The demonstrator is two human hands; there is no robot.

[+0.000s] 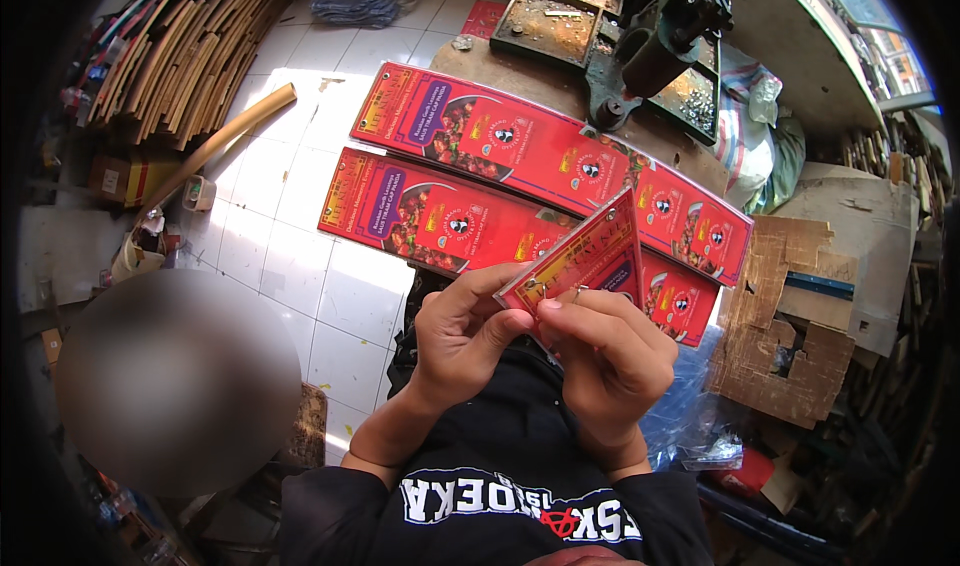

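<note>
Raised in front of my chest is a red printed sign strip (590,251) with a gold panel at its end, tilted up from the table. My left hand (458,336) is closed on its near corner, thumb against the edge. Close beside it, my right hand (612,356) pinches at the same end of the strip. A small thin metal piece (577,292) shows at the right fingertips; its exact shape is too small to make out. Beyond my hands, two rows of similar red strips, an upper strip (540,151) and a lower strip (430,216), lie side by side.
A dark hand press (655,46) stands at the far right, beside trays (550,16) of small metal bits. Cut cardboard (785,316) lies to the right. At left are stacked boards (180,56) and a cardboard tube (240,136). A blurred round area hides the lower left.
</note>
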